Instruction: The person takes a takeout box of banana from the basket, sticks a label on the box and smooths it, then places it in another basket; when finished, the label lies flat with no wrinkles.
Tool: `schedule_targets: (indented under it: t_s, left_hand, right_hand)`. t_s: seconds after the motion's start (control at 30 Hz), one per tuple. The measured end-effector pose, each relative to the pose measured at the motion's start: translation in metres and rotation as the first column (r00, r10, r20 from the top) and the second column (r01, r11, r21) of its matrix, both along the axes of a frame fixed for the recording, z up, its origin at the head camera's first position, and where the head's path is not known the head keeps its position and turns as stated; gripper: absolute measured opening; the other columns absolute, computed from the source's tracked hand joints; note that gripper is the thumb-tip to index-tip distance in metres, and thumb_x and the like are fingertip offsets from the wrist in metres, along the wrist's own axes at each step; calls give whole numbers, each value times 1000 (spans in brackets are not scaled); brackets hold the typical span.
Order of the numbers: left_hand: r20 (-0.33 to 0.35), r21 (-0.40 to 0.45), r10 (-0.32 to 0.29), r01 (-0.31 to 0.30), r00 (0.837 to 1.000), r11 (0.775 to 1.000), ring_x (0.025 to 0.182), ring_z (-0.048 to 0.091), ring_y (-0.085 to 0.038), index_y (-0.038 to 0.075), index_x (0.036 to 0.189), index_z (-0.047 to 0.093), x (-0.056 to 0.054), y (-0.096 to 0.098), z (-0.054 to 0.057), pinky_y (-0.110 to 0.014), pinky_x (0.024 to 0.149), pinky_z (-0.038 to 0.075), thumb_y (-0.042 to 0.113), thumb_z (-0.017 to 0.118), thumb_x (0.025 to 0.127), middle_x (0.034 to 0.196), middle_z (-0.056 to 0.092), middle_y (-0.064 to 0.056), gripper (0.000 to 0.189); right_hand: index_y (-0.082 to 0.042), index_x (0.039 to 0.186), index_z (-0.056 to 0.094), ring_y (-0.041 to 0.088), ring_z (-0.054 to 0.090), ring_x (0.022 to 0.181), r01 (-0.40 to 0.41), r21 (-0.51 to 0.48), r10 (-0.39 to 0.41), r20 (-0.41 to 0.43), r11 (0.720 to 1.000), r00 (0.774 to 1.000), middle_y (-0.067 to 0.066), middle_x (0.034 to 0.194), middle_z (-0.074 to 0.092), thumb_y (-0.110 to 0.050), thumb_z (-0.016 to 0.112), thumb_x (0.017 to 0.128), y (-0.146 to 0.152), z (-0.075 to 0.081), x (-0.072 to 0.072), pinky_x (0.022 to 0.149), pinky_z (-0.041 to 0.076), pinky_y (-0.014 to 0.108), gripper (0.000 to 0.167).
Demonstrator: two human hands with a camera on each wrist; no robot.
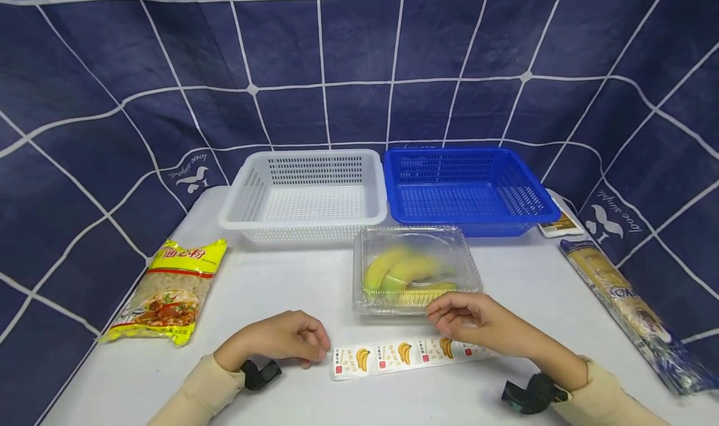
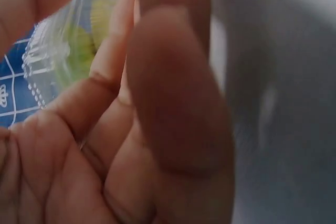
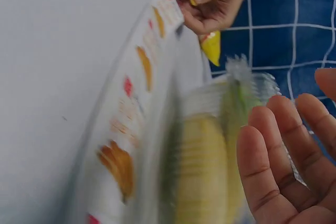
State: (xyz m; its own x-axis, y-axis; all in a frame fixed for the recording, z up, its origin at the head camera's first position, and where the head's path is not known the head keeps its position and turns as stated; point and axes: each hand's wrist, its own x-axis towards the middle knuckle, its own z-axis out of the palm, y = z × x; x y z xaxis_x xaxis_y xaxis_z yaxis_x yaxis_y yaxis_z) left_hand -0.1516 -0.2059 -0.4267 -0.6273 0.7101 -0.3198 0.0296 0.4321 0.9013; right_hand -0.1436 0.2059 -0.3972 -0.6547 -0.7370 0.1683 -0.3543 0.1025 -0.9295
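Note:
A strip of banana-picture stickers (image 1: pixel 393 356) lies flat on the table. My left hand (image 1: pixel 289 337) is beside the strip's left end, fingers loosely bent; whether a fingertip touches the strip is unclear. Its thumb (image 2: pixel 178 98) covers the fingertips in the left wrist view. Just behind the strip stands a lidded clear plastic box (image 1: pixel 415 270) with bananas (image 1: pixel 401 270) inside. My right hand (image 1: pixel 477 320) hovers over the strip's right part, near the box's front right corner. In the right wrist view its fingers (image 3: pixel 283 150) are relaxed and hold nothing; contact with the box cannot be told.
A white basket (image 1: pixel 303 229) and a blue basket (image 1: pixel 477 226) stand side by side at the back. The yellow noodle bag (image 1: pixel 168 292) lies left. A long blue-and-tan packet (image 1: pixel 629 307) lies along the right edge, with a small packet (image 1: pixel 562 225) behind it.

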Motion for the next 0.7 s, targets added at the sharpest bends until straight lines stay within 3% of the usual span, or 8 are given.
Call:
schedule_targets:
  t_s: [0.23,0.43,0.53,0.7]
  left_hand:
    - [58,-8,-65,66,996,998,58,60,-7,5,96,76,5,9,-4,-15,54,39,4,80,92,67,66,5,5]
    - [15,-66,-69,70,997,995,49,54,-2,10,84,76,5,16,-3,-13,49,37,3,81,91,58,59,8,11]
    - [-10,-76,-78,77,997,994,48,46,-1,8,81,75,5,18,-3,-14,49,38,2,80,91,57,53,9,13]
    - [-16,-48,-87,86,996,995,50,43,0,2,80,74,2,20,-3,-14,50,36,0,79,90,57,50,9,11]
  right_hand:
    - [10,129,66,19,73,108,-119,31,118,27,992,993,28,119,72,4,66,104,-19,-22,6,92,62,32,27]
    - [4,128,70,7,69,103,-149,69,147,31,986,989,20,120,75,0,68,103,-40,-35,10,90,62,30,26]
    - [2,127,71,0,64,98,-169,78,170,5,982,985,17,114,76,1,68,102,-51,-40,9,84,62,28,25]
    - [3,126,71,-1,63,96,-169,77,170,-3,983,986,16,114,76,1,68,102,-65,-45,6,84,62,27,24]
